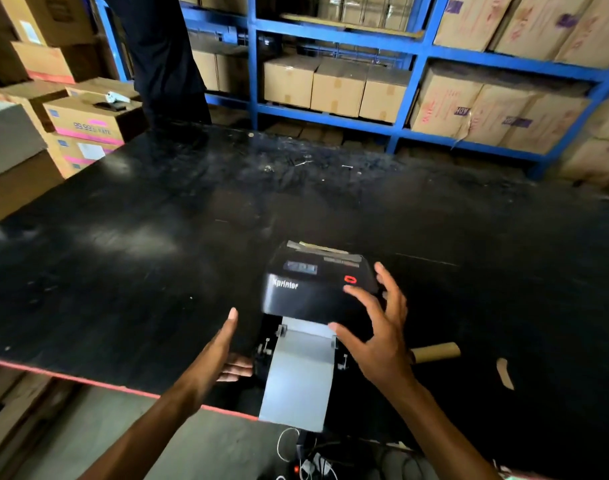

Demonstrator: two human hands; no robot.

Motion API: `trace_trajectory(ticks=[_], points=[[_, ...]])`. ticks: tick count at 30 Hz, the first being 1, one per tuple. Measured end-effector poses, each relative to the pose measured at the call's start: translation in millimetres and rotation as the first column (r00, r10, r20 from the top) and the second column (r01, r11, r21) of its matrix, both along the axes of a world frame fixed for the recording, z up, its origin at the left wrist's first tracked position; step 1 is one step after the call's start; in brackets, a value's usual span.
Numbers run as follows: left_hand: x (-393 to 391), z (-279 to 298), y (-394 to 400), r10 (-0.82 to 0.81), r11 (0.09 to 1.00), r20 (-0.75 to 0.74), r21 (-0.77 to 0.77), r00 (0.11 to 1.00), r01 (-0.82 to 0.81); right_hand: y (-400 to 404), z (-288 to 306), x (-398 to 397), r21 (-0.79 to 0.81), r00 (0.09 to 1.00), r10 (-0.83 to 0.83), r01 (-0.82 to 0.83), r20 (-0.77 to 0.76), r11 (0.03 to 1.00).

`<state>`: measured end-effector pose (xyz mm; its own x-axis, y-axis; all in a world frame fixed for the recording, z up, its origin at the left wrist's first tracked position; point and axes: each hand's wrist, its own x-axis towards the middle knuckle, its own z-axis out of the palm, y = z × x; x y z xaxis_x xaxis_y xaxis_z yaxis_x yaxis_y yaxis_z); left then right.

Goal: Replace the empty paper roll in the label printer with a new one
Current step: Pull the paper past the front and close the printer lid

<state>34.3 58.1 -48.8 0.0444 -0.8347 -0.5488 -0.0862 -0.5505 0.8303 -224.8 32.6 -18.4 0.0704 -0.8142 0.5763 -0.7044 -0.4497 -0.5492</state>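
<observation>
A black Xprinter label printer (310,289) sits near the front edge of the black table (157,237), lid down, a red light glowing on top. A strip of white label paper (296,375) runs out of its front and hangs over the table edge. My left hand (220,355) is open just left of the printer's base, fingers spread. My right hand (375,327) hovers open over the printer's right front corner, holding nothing. An empty brown cardboard core (434,351) lies on the table to the right of the printer.
A torn brown paper scrap (504,374) lies at the right. Cables and plugs (306,459) hang below the table edge. Blue shelving (417,53) with cartons stands behind the table, stacked boxes (85,123) at left. A person in dark clothes (164,57) stands at the far side.
</observation>
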Motion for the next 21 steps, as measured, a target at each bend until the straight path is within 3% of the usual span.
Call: trace_trajectory(ticks=[5, 8, 12, 16, 21], points=[[1, 8, -5, -0.038, 0.999, 0.015, -0.001, 0.999, 0.038, 15, -24, 2, 0.171, 0.98, 0.037, -0.003, -0.198, 0.985], [-4, 11, -2, -0.047, 0.999, 0.039, -0.015, 0.998, 0.048, 25, -35, 6, 0.228, 0.982, 0.015, 0.029, -0.191, 0.973], [-8, 7, 0, -0.024, 0.999, 0.055, -0.024, 0.998, 0.026, 30, -34, 5, 0.33, 0.995, -0.053, 0.023, 0.083, 0.944], [-7, 2, -2, -0.019, 0.999, 0.054, -0.039, 0.998, 0.021, 32, -38, -4, 0.469, 0.933, -0.173, 0.005, 0.315, 0.883], [-4, -11, -5, -0.033, 0.996, 0.063, -0.083, 0.997, 0.038, 34, -46, 1, 0.574, 0.735, -0.257, -0.214, 0.627, 0.79]])
